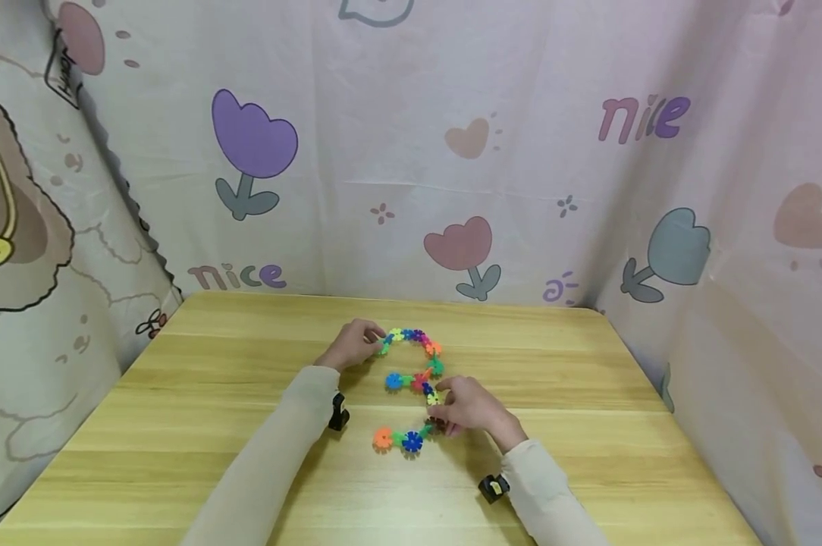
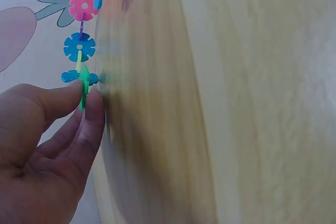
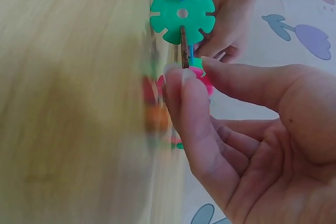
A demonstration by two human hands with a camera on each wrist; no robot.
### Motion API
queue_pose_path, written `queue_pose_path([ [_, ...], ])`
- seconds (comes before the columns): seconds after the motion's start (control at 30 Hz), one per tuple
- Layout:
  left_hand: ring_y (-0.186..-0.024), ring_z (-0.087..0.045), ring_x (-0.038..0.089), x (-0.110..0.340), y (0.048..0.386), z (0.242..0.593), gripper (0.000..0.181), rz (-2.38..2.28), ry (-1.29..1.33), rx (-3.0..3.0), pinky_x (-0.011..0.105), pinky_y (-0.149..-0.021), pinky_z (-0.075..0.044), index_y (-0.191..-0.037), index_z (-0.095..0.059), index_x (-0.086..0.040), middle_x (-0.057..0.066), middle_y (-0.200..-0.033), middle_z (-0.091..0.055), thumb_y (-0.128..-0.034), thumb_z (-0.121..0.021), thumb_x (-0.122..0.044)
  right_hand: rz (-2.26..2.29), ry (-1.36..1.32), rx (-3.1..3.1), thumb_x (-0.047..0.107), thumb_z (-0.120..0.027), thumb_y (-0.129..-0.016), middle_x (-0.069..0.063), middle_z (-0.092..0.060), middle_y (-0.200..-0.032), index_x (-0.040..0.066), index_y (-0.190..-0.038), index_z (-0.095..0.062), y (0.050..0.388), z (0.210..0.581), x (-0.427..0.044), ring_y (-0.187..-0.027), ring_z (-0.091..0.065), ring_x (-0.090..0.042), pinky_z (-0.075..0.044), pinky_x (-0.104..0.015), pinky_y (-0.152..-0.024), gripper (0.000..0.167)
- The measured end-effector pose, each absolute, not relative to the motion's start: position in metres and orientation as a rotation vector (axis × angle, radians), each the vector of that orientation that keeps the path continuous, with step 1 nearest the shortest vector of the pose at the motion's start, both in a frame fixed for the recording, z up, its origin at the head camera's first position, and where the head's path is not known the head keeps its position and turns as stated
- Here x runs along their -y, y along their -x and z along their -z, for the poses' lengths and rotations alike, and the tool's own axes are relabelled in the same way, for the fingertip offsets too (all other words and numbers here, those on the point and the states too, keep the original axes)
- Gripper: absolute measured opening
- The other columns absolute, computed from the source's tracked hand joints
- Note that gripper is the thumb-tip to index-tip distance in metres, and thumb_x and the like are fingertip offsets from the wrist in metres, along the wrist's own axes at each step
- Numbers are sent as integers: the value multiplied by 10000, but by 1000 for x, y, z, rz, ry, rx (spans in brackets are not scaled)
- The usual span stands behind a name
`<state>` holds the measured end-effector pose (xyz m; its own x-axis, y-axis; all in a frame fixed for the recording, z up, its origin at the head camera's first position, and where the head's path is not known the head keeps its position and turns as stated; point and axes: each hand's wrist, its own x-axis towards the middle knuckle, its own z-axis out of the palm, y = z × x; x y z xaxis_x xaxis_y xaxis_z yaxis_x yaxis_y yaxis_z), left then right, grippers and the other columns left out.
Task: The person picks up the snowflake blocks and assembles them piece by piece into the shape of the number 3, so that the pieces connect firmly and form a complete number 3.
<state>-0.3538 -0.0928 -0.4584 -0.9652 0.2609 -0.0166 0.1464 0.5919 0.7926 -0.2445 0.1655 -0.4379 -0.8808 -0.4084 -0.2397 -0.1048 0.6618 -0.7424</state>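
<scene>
A chain of colourful plastic snowflake discs [image 1: 435,367] lies on the table, bent into a shape like a 3. At its far left end my left hand [image 1: 352,345] pinches a green disc [image 2: 85,88] between thumb and fingers. Blue discs [image 2: 71,47] and a pink disc [image 2: 77,6] follow it in the left wrist view. My right hand [image 1: 475,406] holds the lower curve from the right, fingertips at a brown disc [image 3: 184,43] joined to a green disc [image 3: 167,17]. The fingers hide part of the chain there.
The wooden table [image 1: 199,379] reaches out on both sides of the chain. A printed cloth [image 1: 384,136] hangs behind it and along the sides. An orange disc [image 1: 383,437] forms the chain's near end, and a blue disc [image 1: 393,381] ends the middle arm.
</scene>
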Motion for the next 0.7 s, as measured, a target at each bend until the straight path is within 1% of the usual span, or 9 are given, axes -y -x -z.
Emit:
queue_pose_path([
  [0.13,-927,-682,237,89,354,458,226,-1294,-404,-2698,305,-718,-589,-1208,-725,-11,173,-1153,-701,-1004,-642,-58,1065,397,-2513,141,-711,-978,-66,-701,-725,-147,-1461,-443,246,439,-166,-511,-671,-194,-605,-364,-530,623],
  [0.27,-1017,-695,300,88,352,456,244,-1273,-444,-2708,359,-786,-613,-1234,-711,-3,192,-1208,-698,-1013,-619,-52,1057,379,-2541,133,-709,-977,-68,-693,-726,-135,-1457,-459,247,438,-167,-517,-669,-201,-600,-355,-526,603],
  [0.4,-1102,-685,328,93,351,456,270,-1267,-418,-2703,391,-858,-614,-1272,-696,-21,188,-1252,-685,-1020,-617,-76,1050,381,-2557,134,-713,-974,-73,-676,-718,-119,-1450,-477,247,437,-168,-524,-663,-204,-597,-357,-532,588],
  [0.5,-1118,-681,332,100,350,457,285,-1280,-409,-2692,407,-868,-615,-1295,-682,-28,184,-1258,-681,-1024,-616,-87,1028,388,-2576,140,-716,-972,-71,-661,-713,-102,-1438,-502,247,436,-169,-528,-654,-204,-589,-354,-534,567],
  [0.6,-1105,-685,342,110,349,458,291,-1286,-441,-2685,421,-869,-617,-1301,-671,-6,200,-1243,-685,-1027,-612,-85,999,386,-2589,149,-715,-973,-74,-652,-706,-81,-1434,-518,246,435,-170,-538,-640,-202,-551,-327,-526,551],
  [0.7,-1086,-690,344,119,348,459,289,-1270,-477,-2691,423,-886,-615,-1294,-669,13,208,-1219,-691,-1025,-612,-75,981,398,-2579,146,-709,-978,-83,-658,-712,-67,-1437,-521,245,432,-172,-563,-645,-202,-553,-317,-544,540],
])
